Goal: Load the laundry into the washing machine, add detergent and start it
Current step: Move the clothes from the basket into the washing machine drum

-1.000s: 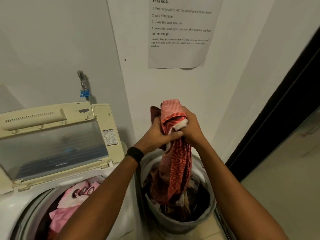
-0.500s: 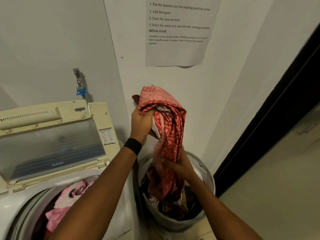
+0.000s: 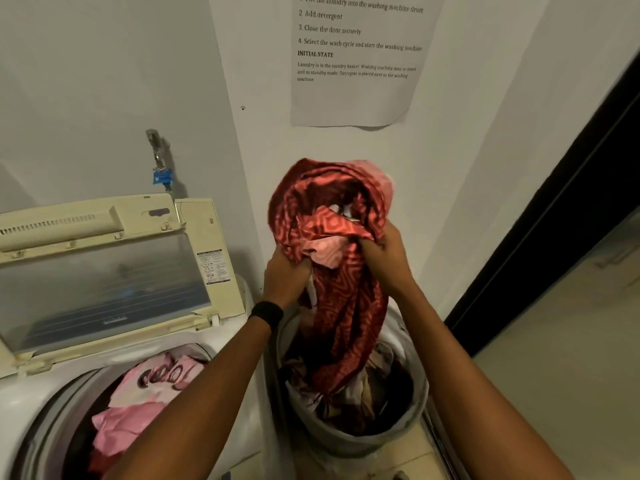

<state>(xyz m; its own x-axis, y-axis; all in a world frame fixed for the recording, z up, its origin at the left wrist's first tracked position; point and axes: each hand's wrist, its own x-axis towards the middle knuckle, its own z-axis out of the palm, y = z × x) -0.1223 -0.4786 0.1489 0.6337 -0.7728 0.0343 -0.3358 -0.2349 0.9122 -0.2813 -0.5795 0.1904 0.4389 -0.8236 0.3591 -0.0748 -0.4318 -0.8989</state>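
A red patterned cloth [image 3: 346,306] is bunched high above the grey laundry basket [image 3: 363,441], with its lower end still trailing into the basket. My left hand [image 3: 285,275] grips the bundle from the left and my right hand [image 3: 388,258] grips it from the right. The top-loading washing machine [image 3: 20,403] stands at the left with its lid [image 3: 104,282] raised. Pink clothes [image 3: 138,403] lie inside its drum. More dark laundry fills the basket. No detergent is in view.
A tap with a blue fitting [image 3: 161,174] sticks out of the wall behind the machine. A printed task sheet [image 3: 356,57] hangs on the wall. A dark door frame [image 3: 554,220] runs along the right, with pale floor [image 3: 571,341] beyond it.
My right hand has come up from the basket to grip the cloth near the top. The bundle is gathered larger between both hands, with more cloth pulled out of the basket.
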